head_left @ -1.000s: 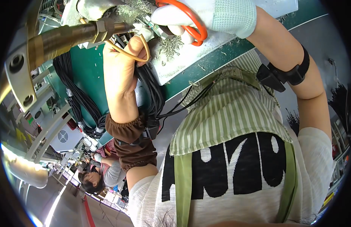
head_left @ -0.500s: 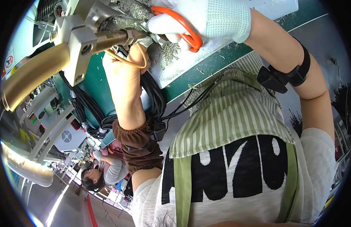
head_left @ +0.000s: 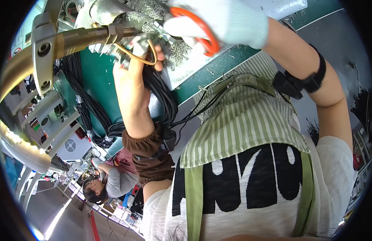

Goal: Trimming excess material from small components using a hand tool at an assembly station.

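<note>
My right hand (head_left: pixel 230 24), in a white glove, is closed round scissors by their orange-red handle (head_left: pixel 213 38); the blades are mostly hidden by the glove. To its left, my bare left hand (head_left: pixel 132 80) has its fingers curled over black cables (head_left: pixel 156 82), which run down from beneath them. Small blurred metal ends (head_left: pixel 121 61) show beyond that hand. A whitish cover (head_left: pixel 141 45) sits on a digit. In front of the left fingers hangs a tan looped cord (head_left: pixel 155 54). Between the hands, many small silvery clippings (head_left: pixel 178 56) lie on a white surface (head_left: pixel 176 78).
A brass-coloured lamp or pipe arm (head_left: pixel 77 38) with a metal clamp block (head_left: pixel 43 50) crosses the upper left. A thick black cable bundle (head_left: pixel 93 114) lies on the green mat (head_left: pixel 93 76). A co-worker (head_left: pixel 117 182) sits at the lower left.
The left hand has turned a little, so its curled fingers show more. The right hand with the scissors has shifted slightly right. The brass arm sits farther left in view.
</note>
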Demonstrator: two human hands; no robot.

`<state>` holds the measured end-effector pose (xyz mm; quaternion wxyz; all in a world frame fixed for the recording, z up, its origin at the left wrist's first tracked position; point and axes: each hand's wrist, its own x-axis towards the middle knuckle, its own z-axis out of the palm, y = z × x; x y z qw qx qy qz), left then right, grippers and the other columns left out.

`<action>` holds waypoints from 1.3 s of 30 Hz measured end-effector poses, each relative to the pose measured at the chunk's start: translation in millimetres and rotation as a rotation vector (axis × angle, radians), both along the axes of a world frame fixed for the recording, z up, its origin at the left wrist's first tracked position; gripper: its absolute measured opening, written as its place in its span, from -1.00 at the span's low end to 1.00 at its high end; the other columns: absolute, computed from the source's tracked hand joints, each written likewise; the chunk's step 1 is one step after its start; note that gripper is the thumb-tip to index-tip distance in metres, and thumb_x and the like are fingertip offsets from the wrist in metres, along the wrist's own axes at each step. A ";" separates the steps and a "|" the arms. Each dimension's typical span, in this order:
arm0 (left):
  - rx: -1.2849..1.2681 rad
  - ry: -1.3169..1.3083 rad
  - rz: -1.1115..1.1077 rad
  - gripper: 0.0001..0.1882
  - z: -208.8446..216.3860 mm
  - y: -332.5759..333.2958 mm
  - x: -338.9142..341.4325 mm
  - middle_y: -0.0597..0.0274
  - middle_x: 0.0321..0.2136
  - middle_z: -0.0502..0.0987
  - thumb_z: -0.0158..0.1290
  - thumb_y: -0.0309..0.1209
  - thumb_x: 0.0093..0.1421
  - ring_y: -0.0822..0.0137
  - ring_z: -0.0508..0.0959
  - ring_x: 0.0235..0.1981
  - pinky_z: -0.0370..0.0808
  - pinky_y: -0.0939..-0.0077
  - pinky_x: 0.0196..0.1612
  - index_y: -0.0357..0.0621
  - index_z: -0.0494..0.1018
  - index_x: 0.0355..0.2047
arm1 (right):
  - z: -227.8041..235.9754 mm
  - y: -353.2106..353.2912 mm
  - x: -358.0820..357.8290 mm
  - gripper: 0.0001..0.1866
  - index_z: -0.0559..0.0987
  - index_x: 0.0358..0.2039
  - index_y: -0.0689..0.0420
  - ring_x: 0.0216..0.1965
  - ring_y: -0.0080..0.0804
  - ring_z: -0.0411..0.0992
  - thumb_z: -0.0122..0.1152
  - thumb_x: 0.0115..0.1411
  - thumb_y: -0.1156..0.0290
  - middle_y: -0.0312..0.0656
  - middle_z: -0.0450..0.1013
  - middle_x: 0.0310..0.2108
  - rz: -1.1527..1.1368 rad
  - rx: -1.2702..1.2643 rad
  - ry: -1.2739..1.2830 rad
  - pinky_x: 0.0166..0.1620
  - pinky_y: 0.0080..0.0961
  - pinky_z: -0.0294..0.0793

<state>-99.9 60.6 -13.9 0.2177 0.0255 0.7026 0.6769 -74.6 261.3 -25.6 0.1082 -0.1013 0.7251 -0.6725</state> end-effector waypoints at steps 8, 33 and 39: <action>-0.005 -0.086 -0.229 -0.85 26.7 -23.8 64.4 0.20 -0.49 0.47 0.03 -0.51 0.17 0.53 0.42 -0.61 0.33 0.69 -0.58 -0.33 0.37 -0.28 | 15.6 32.8 55.6 -0.71 0.41 -0.58 0.20 -0.59 -0.21 0.40 0.18 0.09 0.25 -0.12 0.37 -0.66 -0.112 0.681 0.238 -0.50 -0.36 0.35; 0.207 0.267 -0.484 -0.82 1.1 -25.1 87.6 0.22 -0.55 0.44 0.07 -0.54 0.08 0.46 0.39 -0.66 0.27 0.61 -0.64 -0.23 0.43 -0.27 | 16.2 -10.4 87.7 -0.75 0.50 -0.40 0.21 -0.67 -0.45 0.44 0.28 -0.07 0.34 -0.15 0.43 -0.64 0.377 -0.619 -0.733 -0.61 -0.60 0.38; 0.220 -0.158 -0.002 -0.89 34.0 -2.5 76.5 0.32 -0.53 0.43 0.03 -0.56 0.15 0.58 0.31 -0.69 0.18 0.68 -0.66 -0.25 0.41 -0.28 | 6.2 -23.3 86.1 -0.78 0.52 -0.39 0.10 -0.63 -0.34 0.43 0.26 -0.08 0.34 -0.22 0.43 -0.58 -0.400 0.457 0.641 -0.58 -0.51 0.37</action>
